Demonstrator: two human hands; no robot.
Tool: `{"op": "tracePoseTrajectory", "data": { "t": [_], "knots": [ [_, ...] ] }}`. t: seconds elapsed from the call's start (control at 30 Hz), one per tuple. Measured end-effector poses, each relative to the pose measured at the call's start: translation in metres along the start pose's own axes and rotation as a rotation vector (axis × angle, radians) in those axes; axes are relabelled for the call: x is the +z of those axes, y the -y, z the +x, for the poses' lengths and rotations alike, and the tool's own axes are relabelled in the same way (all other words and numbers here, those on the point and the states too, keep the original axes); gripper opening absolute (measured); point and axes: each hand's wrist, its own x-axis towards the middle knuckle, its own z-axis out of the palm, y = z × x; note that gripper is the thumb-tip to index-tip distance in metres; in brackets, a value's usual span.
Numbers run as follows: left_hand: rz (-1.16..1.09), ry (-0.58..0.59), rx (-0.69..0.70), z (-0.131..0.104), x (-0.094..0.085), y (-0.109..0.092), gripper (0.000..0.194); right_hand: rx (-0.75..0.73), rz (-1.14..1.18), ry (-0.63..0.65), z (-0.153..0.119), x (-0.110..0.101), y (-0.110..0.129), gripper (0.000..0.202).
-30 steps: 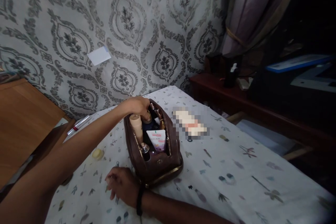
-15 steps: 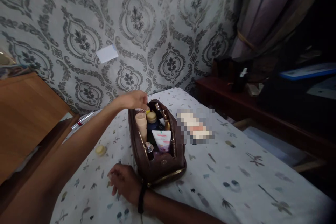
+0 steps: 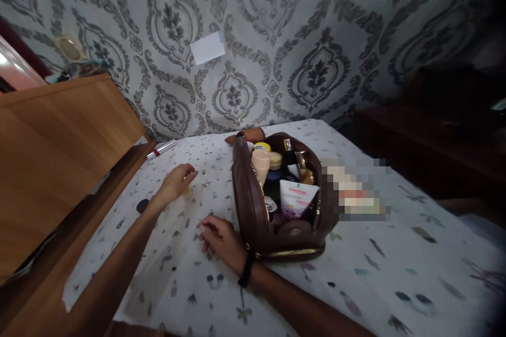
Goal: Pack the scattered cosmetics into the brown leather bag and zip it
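A brown zippered toiletry bag (image 3: pixel 253 205) stands unzipped on the cloth, packed with several toiletries. In it are a white squeeze tube (image 3: pixel 298 197), a peach bottle (image 3: pixel 261 165), a jar with a gold lid (image 3: pixel 273 160) and a yellow lid (image 3: pixel 262 146). My left hand (image 3: pixel 179 181) hovers left of the bag, fingers bent and apart, just over a small pale yellow round piece (image 3: pixel 187 192) that it partly hides. My right hand (image 3: pixel 222 238) rests at the bag's near left corner, its fingers loosely curled and apart, with nothing visible in it.
A silver tube (image 3: pixel 161 149) lies by the wooden board (image 3: pixel 67 152) on the left. A dark round cap (image 3: pixel 143 206) sits beside my left forearm. Behind the bag is a brown leather piece (image 3: pixel 252 136). A blurred-out item (image 3: pixel 353 189) lies right of the bag.
My left hand has moved from the bag's far left edge back toward me, to the pale yellow piece. The view has swung left. My right hand stays beside the bag.
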Motion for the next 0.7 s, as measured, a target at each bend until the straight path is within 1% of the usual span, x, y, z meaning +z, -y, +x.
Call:
{"op": "tracePoseTrajectory", "data": {
  "t": [0.07,0.17,0.23,0.37,0.5,0.6,0.7],
  "knots": [
    [0.027,0.014,-0.086,-0.017,0.01,0.006,0.04,0.013,0.005,0.006,-0.001,0.0,0.003,0.03],
    [0.099,0.049,-0.238,-0.036,0.02,0.006,0.047,0.02,0.008,0.008,-0.003,0.001,0.006,0.035],
    [0.133,0.051,-0.284,-0.044,0.024,0.005,0.049,0.031,0.012,0.003,-0.003,0.001,0.006,0.037],
    [0.109,0.006,-0.28,-0.054,0.034,0.01,0.041,0.043,0.023,-0.006,-0.002,0.002,0.003,0.041],
    [0.046,-0.086,-0.27,-0.058,0.049,0.02,0.035,0.049,0.018,-0.02,-0.002,0.002,0.001,0.043],
    [-0.034,-0.157,-0.24,-0.059,0.055,0.026,0.036,0.059,0.03,-0.023,-0.002,0.001,0.0,0.046],
    [-0.212,-0.161,-0.197,-0.059,0.052,0.027,0.043,0.055,0.036,-0.026,-0.001,0.0,0.0,0.046]
  ]
}}
